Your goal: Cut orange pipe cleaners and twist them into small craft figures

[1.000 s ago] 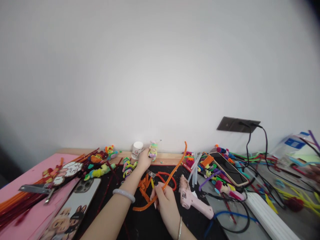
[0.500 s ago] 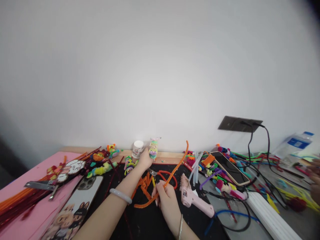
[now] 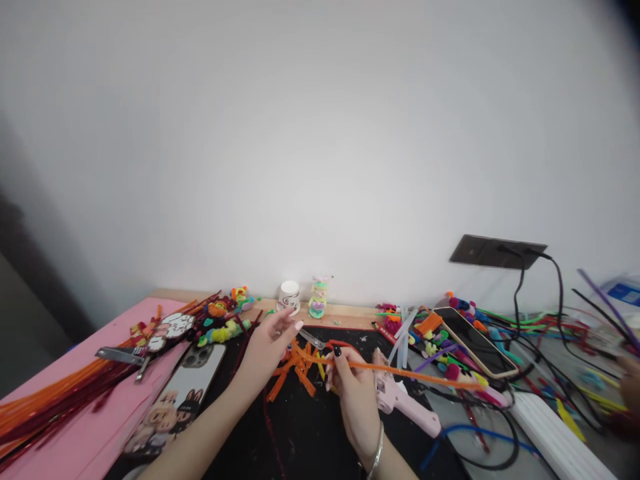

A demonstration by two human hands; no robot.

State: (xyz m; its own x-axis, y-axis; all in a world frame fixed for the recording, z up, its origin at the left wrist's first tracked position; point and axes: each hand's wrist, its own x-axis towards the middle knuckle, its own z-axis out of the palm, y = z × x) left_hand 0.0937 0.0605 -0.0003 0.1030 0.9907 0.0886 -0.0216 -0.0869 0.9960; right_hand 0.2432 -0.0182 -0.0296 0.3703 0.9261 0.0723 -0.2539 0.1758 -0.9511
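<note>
My right hand (image 3: 356, 393) pinches a long orange pipe cleaner (image 3: 415, 375) between thumb and fingers. The pipe cleaner lies nearly level, its long end reaching right above a pink glue gun (image 3: 407, 407). My left hand (image 3: 270, 340) is held with fingers apart and nothing in them, near the pipe cleaner's left end. Below that end lies a pile of short orange pipe cleaner pieces (image 3: 303, 380) on a black mat (image 3: 305, 440). Scissors with red handles (image 3: 313, 339) rest behind, partly hidden. A small pastel figure (image 3: 319, 300) stands by the wall beside a white paper cup (image 3: 289, 296).
On the left, orange and dark red pipe cleaners (image 3: 75, 400) spread over pink sheets (image 3: 65, 443), near a cartoon-cased phone (image 3: 185, 400). To the right are another phone (image 3: 475, 340), a white power strip (image 3: 555, 440), black cables and a blurred hand of another person (image 3: 631, 383).
My left hand has left the pastel figure and drawn nearer, its fingers now apart. The orange pipe cleaner in my right hand has swung from upright to nearly level, pointing right.
</note>
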